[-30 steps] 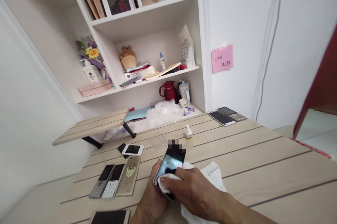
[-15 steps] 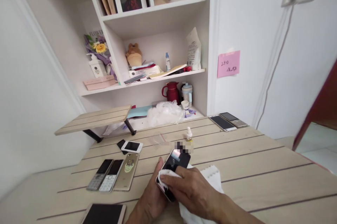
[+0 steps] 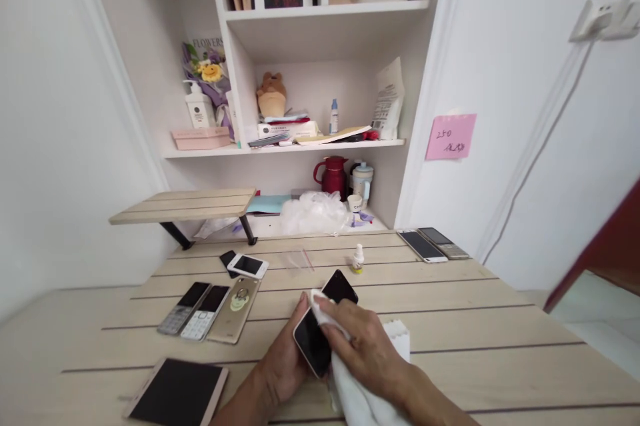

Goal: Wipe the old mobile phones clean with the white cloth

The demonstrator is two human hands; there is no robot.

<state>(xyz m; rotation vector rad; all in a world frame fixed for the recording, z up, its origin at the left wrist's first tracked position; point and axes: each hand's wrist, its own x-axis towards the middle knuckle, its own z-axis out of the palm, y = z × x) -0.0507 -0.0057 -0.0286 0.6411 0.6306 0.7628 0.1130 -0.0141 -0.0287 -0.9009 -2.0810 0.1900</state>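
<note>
Now the left hand (image 3: 283,366) curls snugly around a black smartphone (image 3: 311,344), and the phone sits right in its palm. The right hand (image 3: 367,353) pinches a white cloth (image 3: 363,396) and presses it across the phone's glass. Near them, a gold phone (image 3: 234,309) and two keypad phones (image 3: 194,311) lie on a wood table (image 3: 450,319). Far back, a red flask (image 3: 331,176) stands under a white shelf (image 3: 210,153).

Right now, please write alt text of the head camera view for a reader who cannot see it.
A person's left hand holds a smartphone while the right hand presses a white cloth on its screen. Several other phones lie on a light wooden plank table below white shelves.
</note>
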